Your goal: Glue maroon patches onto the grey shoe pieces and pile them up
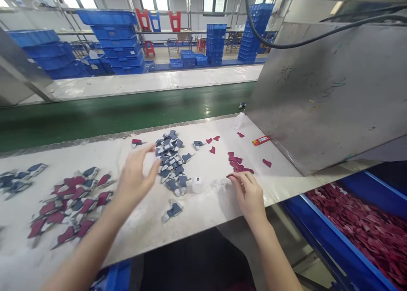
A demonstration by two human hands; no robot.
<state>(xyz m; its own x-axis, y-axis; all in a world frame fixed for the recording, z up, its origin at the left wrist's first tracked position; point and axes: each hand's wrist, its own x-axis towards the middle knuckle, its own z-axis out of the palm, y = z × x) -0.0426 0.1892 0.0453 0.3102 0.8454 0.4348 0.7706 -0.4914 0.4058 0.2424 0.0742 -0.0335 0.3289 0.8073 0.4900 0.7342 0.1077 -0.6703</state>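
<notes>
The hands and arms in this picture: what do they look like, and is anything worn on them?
The left hand and right hand are human, without gloves; I can make out no rings. The left forearm and right forearm are bare, with no sleeve, watch or cable visible.

This is a factory workshop: a green belt (127, 119) runs along the far edge of the worktop (140, 236), and many like parts (173, 160) lie in piles on the worktop. Beyond the worktop are stacked blue crates (117, 43), stools (174, 23) and windows (209, 1); below its right end, a bin (313, 222) holds heaped red pieces (365, 227).
</notes>
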